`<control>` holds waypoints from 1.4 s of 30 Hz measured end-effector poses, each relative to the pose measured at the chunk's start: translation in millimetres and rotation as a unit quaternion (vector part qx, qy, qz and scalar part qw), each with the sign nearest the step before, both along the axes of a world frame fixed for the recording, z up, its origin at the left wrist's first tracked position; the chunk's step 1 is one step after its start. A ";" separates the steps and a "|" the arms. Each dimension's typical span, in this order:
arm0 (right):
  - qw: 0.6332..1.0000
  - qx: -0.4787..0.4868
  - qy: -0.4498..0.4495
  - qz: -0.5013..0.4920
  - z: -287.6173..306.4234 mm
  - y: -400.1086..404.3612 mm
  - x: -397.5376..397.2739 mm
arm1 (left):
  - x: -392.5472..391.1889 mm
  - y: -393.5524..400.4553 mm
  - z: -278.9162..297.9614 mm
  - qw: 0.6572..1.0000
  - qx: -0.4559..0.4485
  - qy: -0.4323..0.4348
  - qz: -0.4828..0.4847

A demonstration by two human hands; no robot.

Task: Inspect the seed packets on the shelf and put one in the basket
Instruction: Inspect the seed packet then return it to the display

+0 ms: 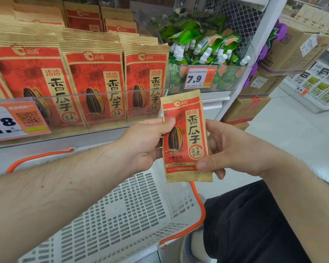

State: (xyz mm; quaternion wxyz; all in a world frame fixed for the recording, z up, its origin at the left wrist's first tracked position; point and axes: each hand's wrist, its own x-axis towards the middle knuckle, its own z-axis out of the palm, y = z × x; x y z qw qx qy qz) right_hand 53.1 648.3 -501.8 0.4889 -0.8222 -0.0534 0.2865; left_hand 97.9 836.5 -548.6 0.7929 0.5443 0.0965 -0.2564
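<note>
- The shelf [68, 138] at the left carries rows of red-and-tan sunflower seed packets [95, 86], standing upright behind a clear plastic lip, with a price tag [17, 120] at its front edge.
- The left hand [144, 143] comes in from the left and pinches the left edge of one small seed packet [186, 137], thumb on the printed face, fingers hidden behind.
- That packet is clear of the shelf, held upright and face-on to the camera. Its long axis runs top to bottom, leaning slightly left at the top.
- Directly beneath it sits the white shopping basket [122, 215] with its orange handle [199, 211]; the packet's bottom edge hangs over the basket's far right part.
- The right hand [230, 150] pinches the packet's lower right corner, thumb in front.
- Judgement: both hands are equally near the packet, so either could drop it; the move is downward and slightly toward the person.
- Green spouted pouches [205, 50] fill the bin further right.
</note>
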 end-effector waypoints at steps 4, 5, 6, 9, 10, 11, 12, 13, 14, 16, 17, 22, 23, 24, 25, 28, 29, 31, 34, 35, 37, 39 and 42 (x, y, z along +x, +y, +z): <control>1.000 -0.010 -0.008 -0.013 3.2 1.4 -1.7 | 1.0 -1.5 -3.5 1.000 0.013 0.000 -0.014; 1.000 -0.019 -0.011 -0.016 4.3 1.4 -2.4 | 1.6 -1.8 -4.7 1.000 0.019 -0.003 -0.016; 0.999 -0.029 -0.013 -0.017 5.4 1.3 -3.1 | 1.8 -2.2 -5.2 1.000 0.027 -0.004 -0.016; 0.997 -0.069 -0.030 -0.022 6.2 3.5 -5.9 | -1.9 -5.2 -2.8 0.997 0.058 -0.030 -0.048; 0.995 -0.088 -0.040 -0.025 5.7 5.3 -6.9 | -4.6 -6.7 -1.1 0.994 0.065 -0.047 -0.074; 0.993 -0.108 -0.050 -0.026 4.8 8.4 -8.0 | -7.9 -8.0 0.4 0.991 0.066 -0.061 -0.100; 0.990 -0.124 -0.060 -0.025 3.8 12.3 -9.3 | -10.8 -9.0 1.8 0.988 0.063 -0.068 -0.121; 0.989 -0.133 -0.067 -0.023 2.7 16.2 -10.6 | -12.6 -9.8 1.9 0.987 0.061 -0.070 -0.135; 0.988 -0.132 -0.072 -0.020 1.2 19.5 -11.4 | -13.7 -10.2 1.2 0.986 0.060 -0.069 -0.139; 0.990 -0.109 -0.082 -0.017 0.6 24.8 -13.0 | -13.2 -9.7 -2.5 0.988 0.057 -0.068 -0.127; 0.991 -0.093 -0.088 -0.023 1.0 26.3 -13.2 | -12.8 -9.0 -3.5 0.989 0.054 -0.069 -0.122; 0.972 -0.032 -0.151 -0.177 -1.9 28.6 -6.5 | -11.4 -5.6 -4.6 0.979 0.068 -0.123 -0.150; 0.965 -0.024 -0.165 -0.202 -3.3 29.6 -3.8 | -12.0 -5.5 -4.3 0.975 0.076 -0.136 -0.159; 0.959 -0.014 -0.178 -0.219 -4.2 30.9 -1.3 | -13.3 -6.0 -4.2 0.971 0.081 -0.147 -0.167; 0.956 -0.006 -0.187 -0.227 -4.3 32.3 0.6 | -14.4 -6.5 -4.2 0.969 0.084 -0.155 -0.174; 0.949 -0.031 -0.214 -0.229 -5.8 32.3 4.1 | -16.4 -6.9 -6.2 0.967 0.084 -0.157 -0.184; 0.948 -0.046 -0.220 -0.227 -6.6 32.7 4.3 | -16.1 -6.7 -7.0 0.967 0.082 -0.155 -0.183; 0.950 -0.051 -0.215 -0.220 -8.6 35.4 3.3 | -15.0 -6.0 -6.5 0.971 0.071 -0.140 -0.179; 0.956 -0.027 -0.202 -0.209 -8.4 39.7 1.3 | -13.3 -4.0 -3.0 0.980 0.030 -0.105 -0.167; 0.957 -0.019 -0.199 -0.209 -7.8 40.2 1.2 | -12.8 -2.9 -2.2 0.982 0.016 -0.096 -0.162; 0.958 -0.003 -0.194 -0.209 -6.9 40.4 0.7 | -11.7 -1.9 -1.3 0.984 -0.009 -0.084 -0.155; 0.960 0.004 -0.190 -0.207 -6.8 40.6 0.4 | -11.6 -1.8 -1.1 0.984 -0.026 -0.077 -0.157; 0.965 0.013 -0.173 -0.197 -5.8 39.0 0.5 | -11.9 -1.7 -2.1 0.985 -0.034 -0.068 -0.156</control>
